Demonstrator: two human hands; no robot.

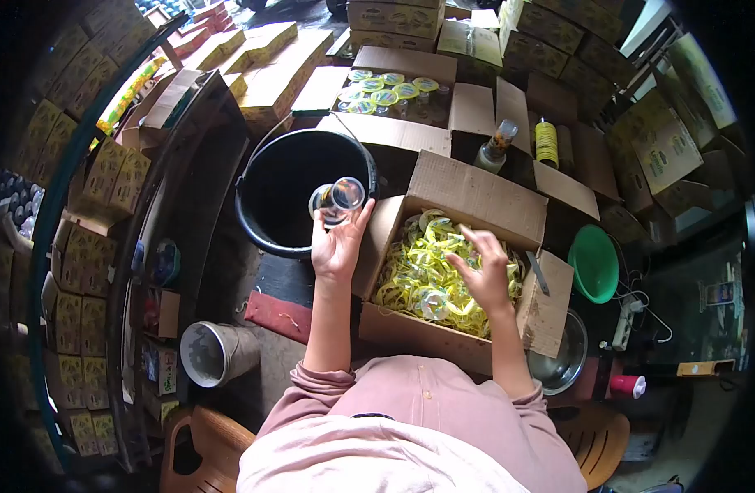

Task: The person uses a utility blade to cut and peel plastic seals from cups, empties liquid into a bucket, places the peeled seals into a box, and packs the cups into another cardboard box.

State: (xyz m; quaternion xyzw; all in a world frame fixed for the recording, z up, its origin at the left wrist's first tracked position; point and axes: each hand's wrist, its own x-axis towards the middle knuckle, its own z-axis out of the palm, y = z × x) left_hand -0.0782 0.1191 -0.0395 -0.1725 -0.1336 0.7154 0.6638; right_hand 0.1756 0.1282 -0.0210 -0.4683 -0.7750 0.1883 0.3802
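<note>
Over the right rim of a black bucket (pixel 254 215), my left hand (pixel 338 246) holds clear plastic cups (pixel 347 194) by their sides. My right hand (pixel 486 271) is raised above an open cardboard box (pixel 476 197), its fingers spread and curved, with nothing visible between them. Yellow-green plastic strips (pixel 422 263) fill that box, and a crumpled clear piece (pixel 433 304) lies on top of them. The box stands just right of the bucket.
Behind is a box of yellow-lidded cups (pixel 385 92). A jar (pixel 490 156) and stacked yellow lids (pixel 547 144) stand at the back right. Green bowl (pixel 595 263), metal bowl (pixel 568 353) and pink cup (pixel 628 385) are right; a white bucket (pixel 209 355) is lower left.
</note>
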